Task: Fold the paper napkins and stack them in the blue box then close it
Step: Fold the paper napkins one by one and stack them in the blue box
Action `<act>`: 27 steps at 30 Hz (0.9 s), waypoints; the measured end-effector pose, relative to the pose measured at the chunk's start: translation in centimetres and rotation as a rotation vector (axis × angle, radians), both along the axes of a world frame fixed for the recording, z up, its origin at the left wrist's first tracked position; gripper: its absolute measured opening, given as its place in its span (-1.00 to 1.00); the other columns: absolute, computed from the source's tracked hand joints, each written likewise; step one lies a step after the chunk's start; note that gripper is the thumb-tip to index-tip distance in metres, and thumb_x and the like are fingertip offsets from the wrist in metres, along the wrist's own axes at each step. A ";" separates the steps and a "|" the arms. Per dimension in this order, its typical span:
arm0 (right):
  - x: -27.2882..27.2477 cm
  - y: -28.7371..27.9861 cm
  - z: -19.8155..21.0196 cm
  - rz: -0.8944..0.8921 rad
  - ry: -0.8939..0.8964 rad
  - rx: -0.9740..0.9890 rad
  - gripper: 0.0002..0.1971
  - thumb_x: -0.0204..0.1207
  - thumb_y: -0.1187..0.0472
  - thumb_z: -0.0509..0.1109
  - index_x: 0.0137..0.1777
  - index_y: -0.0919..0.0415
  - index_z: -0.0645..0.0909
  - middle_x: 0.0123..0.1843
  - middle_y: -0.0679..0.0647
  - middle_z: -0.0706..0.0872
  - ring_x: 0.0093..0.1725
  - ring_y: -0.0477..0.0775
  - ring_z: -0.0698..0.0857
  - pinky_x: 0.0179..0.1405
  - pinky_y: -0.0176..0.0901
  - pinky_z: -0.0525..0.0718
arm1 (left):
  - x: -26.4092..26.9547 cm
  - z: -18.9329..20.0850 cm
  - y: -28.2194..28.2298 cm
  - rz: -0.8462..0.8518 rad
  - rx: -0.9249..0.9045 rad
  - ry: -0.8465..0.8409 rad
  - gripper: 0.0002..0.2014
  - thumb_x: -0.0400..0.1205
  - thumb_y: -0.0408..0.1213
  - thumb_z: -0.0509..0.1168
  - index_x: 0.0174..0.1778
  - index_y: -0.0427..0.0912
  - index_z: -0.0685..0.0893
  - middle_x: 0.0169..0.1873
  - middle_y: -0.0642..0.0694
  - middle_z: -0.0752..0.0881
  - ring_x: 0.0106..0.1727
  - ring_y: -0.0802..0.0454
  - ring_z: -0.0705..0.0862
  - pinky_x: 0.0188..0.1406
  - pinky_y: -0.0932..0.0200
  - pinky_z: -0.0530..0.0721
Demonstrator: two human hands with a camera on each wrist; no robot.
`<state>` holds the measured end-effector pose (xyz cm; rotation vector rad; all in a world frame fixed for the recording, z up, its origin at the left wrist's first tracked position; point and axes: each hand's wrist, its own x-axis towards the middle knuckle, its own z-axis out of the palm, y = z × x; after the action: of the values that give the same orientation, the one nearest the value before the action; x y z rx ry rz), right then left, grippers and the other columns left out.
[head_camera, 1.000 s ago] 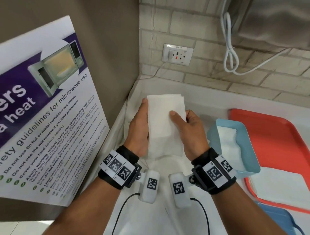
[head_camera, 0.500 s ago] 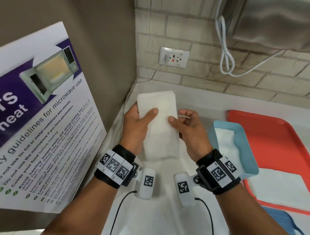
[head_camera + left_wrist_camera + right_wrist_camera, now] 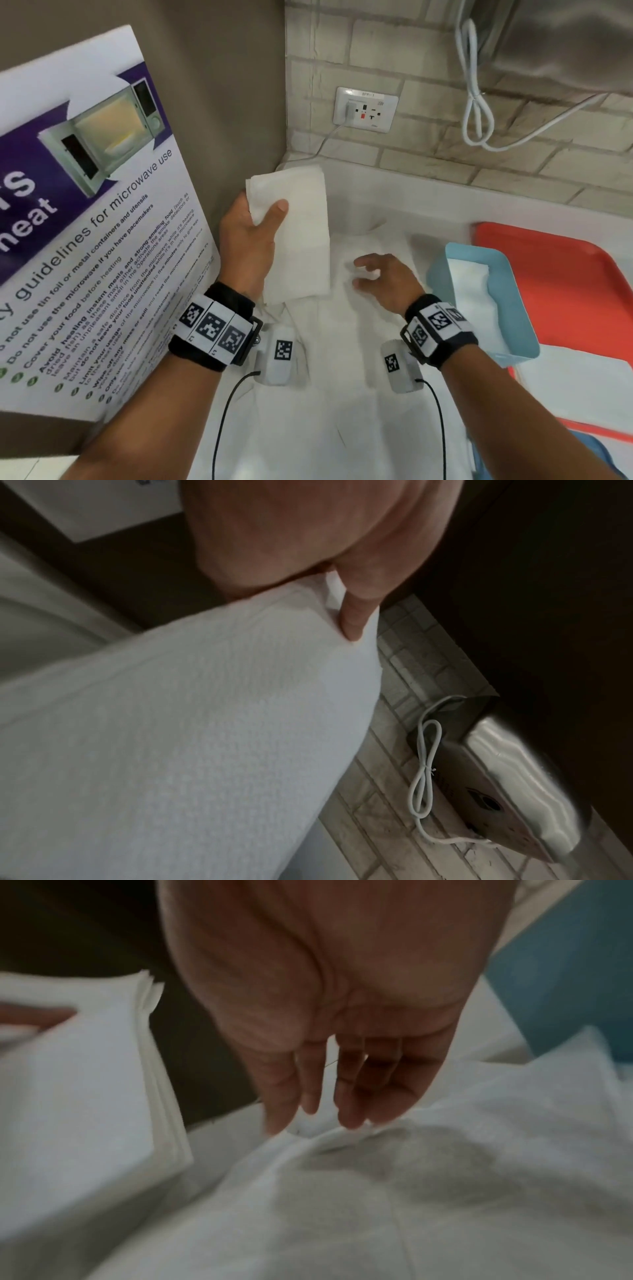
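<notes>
Holding the folded napkin (image 3: 294, 236) pinched in the left hand (image 3: 245, 243), while the right hand (image 3: 387, 281) hangs relaxed and empty beside it, fingertips (image 3: 284, 1123) down by the loose napkins (image 3: 342, 342).

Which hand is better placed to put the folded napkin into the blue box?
Left, probably: the left hand already grips the folded napkin. The right hand, nearer the blue box, is empty.

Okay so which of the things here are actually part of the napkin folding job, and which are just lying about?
Part of the job:
- folded napkin, held in the left hand
- loose napkins under the right hand
- blue box, napkins already inside

Just lying about:
- red tray
- microwave poster
- wall socket
- white cable
</notes>
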<state>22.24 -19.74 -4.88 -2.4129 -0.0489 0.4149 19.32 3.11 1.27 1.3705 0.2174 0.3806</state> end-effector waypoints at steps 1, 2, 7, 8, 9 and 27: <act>0.2 0.5 -0.3 0.111 0.033 -0.101 -0.45 0.55 -0.01 0.55 0.53 -0.02 0.54 0.45 0.06 0.54 0.42 0.11 0.58 0.36 -0.16 0.52 | 0.0 -0.2 0.0 0.030 0.027 0.011 -0.82 0.69 -0.29 0.47 0.19 -0.09 0.74 0.10 -0.08 0.86 0.13 -0.01 0.83 0.26 -0.14 0.79; 0.4 1.1 -0.4 0.176 0.066 -0.162 -0.32 0.52 -0.08 0.56 0.62 -0.05 0.44 0.56 0.05 0.44 0.51 0.10 0.51 0.48 -0.07 0.46 | 0.1 -0.4 0.0 0.057 0.059 0.019 -0.85 0.70 -0.31 0.46 0.15 -0.04 0.73 0.06 -0.04 0.86 0.07 0.04 0.82 0.24 -0.12 0.80; 1.6 2.2 -0.4 0.214 0.102 -0.401 -0.14 0.39 -0.24 0.60 0.65 -0.09 0.36 0.54 -0.02 0.46 0.50 0.12 0.51 0.44 0.12 0.53 | -0.1 -0.6 0.2 0.058 0.191 0.038 -0.85 0.71 -0.27 0.45 0.01 0.12 0.70 -0.02 0.06 0.83 0.00 0.08 0.80 0.17 -0.11 0.81; 1.7 2.0 -0.3 0.210 0.094 -0.413 -0.19 0.38 -0.24 0.60 0.61 -0.10 0.41 0.50 -0.02 0.50 0.47 0.12 0.53 0.41 0.10 0.54 | -0.2 -0.6 0.2 0.055 0.191 0.035 -0.86 0.71 -0.27 0.45 0.04 0.11 0.70 -0.02 0.06 0.83 0.01 0.09 0.80 0.17 -0.08 0.81; 1.7 1.9 -0.1 0.195 0.082 -0.407 -0.25 0.39 -0.23 0.60 0.56 -0.11 0.45 0.47 -0.03 0.54 0.45 0.12 0.55 0.39 0.08 0.55 | -0.2 -0.6 0.3 0.054 0.188 0.036 -0.86 0.71 -0.27 0.45 0.08 0.10 0.71 0.00 0.06 0.83 0.03 0.08 0.81 0.17 -0.06 0.81; 0.1 0.1 0.0 -0.152 -0.192 0.337 -0.99 0.51 -0.05 0.59 -0.13 -0.23 0.82 -0.10 -0.26 0.84 -0.37 -0.06 0.79 -0.11 -0.24 0.66 | -0.2 -0.4 0.4 0.044 0.150 0.084 -0.88 0.71 -0.26 0.45 0.11 0.02 0.73 0.05 -0.02 0.85 0.13 -0.09 0.83 0.23 -0.19 0.79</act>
<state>22.33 -19.63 -4.89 -2.0981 -0.0184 0.0944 19.11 3.54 0.88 1.5332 0.2941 0.3824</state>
